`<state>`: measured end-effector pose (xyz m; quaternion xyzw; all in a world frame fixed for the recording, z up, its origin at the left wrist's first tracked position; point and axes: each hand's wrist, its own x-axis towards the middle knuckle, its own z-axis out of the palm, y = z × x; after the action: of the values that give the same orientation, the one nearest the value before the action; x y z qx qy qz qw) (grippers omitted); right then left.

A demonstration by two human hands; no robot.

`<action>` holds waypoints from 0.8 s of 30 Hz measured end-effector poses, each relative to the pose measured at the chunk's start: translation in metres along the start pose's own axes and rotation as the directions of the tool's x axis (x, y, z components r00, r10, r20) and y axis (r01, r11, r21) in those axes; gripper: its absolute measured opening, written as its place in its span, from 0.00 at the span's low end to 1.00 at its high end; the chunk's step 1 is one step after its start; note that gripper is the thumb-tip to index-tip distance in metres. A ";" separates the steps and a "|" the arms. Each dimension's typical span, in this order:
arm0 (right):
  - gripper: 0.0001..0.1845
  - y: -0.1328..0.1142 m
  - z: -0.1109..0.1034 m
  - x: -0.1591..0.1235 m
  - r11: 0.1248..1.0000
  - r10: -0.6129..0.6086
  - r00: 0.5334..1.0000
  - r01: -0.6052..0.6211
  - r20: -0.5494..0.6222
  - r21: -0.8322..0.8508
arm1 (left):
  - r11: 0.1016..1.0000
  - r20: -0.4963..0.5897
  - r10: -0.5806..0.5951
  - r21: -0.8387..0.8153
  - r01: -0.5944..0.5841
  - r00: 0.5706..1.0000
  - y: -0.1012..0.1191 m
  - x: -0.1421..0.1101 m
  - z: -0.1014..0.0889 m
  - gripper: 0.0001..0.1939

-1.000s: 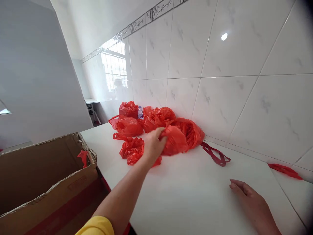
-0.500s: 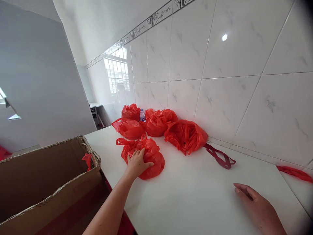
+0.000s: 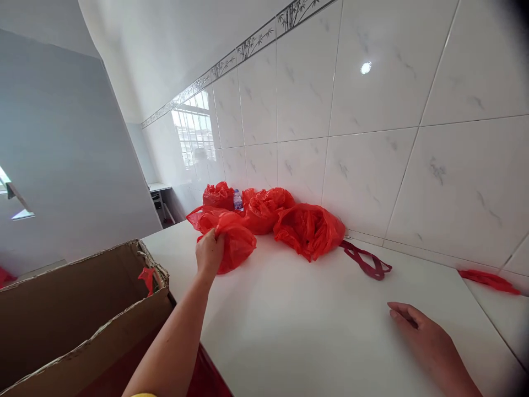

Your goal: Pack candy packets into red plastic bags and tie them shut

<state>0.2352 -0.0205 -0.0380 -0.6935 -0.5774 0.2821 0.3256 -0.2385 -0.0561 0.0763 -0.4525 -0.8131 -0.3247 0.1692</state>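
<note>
Hands (image 3: 209, 251) (image 3: 430, 336) at table (image 3: 309, 320), bottle (image 3: 237, 200) behind bags (image 3: 236, 242)

Between my left hand (image 3: 209, 252) and my right hand (image 3: 430, 342) I have open room across the table (image 3: 301, 325). Past the bag (image 3: 237, 245) I grip, other bags (image 3: 266, 208) block the way forward, with the wall (image 3: 367, 176) behind them; leftward, the box (image 3: 118, 336) stands in my way.

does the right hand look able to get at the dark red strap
Probably yes: the right hand looks unoccupied, and only white tabletop shows between it and the dark red strap.
</note>
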 end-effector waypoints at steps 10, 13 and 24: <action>0.23 0.000 0.000 0.000 1.000 -0.016 0.999 0.016 -0.030 0.026 | 0.981 0.088 0.178 -0.093 -0.170 0.980 0.029 -0.056 0.010 0.16; 0.23 0.001 0.000 0.002 1.000 0.015 1.000 -0.015 -0.004 0.018 | 0.960 0.301 0.279 -0.100 -0.260 0.912 0.030 -0.091 0.023 0.21; 0.22 0.003 0.001 0.003 1.000 0.030 1.000 -0.030 -0.003 -0.001 | 0.979 0.052 0.198 -0.050 -0.196 0.979 0.002 -0.072 -0.014 0.17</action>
<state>0.2362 -0.0181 -0.0409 -0.7026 -0.5667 0.2855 0.3221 -0.1993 -0.1099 0.0464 -0.5435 -0.7612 -0.3117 0.1672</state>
